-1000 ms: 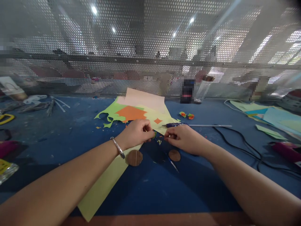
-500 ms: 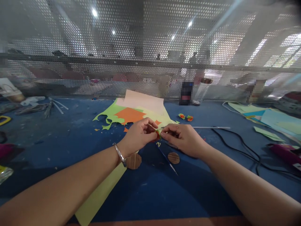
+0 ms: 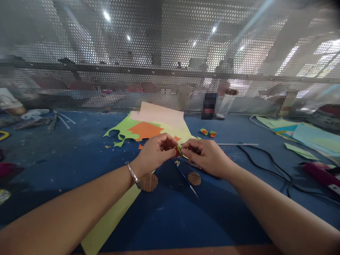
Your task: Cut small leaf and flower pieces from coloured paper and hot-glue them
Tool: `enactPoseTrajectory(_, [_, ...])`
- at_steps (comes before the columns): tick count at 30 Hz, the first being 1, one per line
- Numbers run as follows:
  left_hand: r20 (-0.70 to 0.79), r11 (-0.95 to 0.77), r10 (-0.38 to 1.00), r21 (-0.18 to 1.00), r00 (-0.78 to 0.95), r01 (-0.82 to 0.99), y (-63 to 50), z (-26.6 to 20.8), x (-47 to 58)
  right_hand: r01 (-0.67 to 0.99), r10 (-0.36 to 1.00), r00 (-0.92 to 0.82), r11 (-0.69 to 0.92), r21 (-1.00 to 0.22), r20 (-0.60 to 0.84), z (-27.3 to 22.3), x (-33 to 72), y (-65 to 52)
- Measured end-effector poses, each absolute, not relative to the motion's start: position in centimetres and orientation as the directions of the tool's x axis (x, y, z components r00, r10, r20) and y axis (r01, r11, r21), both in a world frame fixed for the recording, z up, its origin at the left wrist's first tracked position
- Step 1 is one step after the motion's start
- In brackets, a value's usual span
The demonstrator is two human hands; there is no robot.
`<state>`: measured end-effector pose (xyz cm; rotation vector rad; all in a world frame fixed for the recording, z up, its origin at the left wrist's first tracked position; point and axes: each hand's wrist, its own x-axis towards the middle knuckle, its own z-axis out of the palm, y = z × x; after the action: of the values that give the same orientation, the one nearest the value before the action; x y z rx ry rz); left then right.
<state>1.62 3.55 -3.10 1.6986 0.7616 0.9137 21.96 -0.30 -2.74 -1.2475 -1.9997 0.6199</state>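
Observation:
A small green and orange paper flower point(image 3: 179, 151) is pinched between the fingertips of my left hand point(image 3: 159, 150) and my right hand point(image 3: 203, 156), just above the table. Both hands have their fingers curled closed around it, and part of it is hidden. Two similar paper flowers point(image 3: 204, 131) lie farther back on the right. Below my hands rests a thin blue stick with a pointed metallic end point(image 3: 187, 180), between two round brown cardboard discs point(image 3: 194, 179). A dark, partly hidden object lies under my right hand.
Cut sheets of orange paper point(image 3: 147, 130), green and pink lie behind my hands. A pale green strip point(image 3: 111, 217) runs under my left forearm. To the right are a clear stick point(image 3: 236, 144), a black cable point(image 3: 271, 156) and a magenta tool point(image 3: 320, 175). Perforated metal screens the back.
The paper flower has turned slightly between my fingertips, showing more of its green side. The whole view has shifted a little; my hands stay nearly in place.

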Motion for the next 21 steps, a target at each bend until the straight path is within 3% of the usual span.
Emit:
enactPoseTrajectory(10, [0.025,0.002,0.815,0.999,0.579,-0.047,3.52,-2.32,1.17,0.573,0.885,-0.307,0.465,-0.674,0.35,-2.4,22.13,-0.47])
enactPoseTrajectory(21, [0.038,-0.006,0.783,0.999,0.621,-0.054,3.73,-2.43,0.88,0.578,0.897,-0.291,0.443,-0.685,0.333,-2.39,22.24,-0.52])
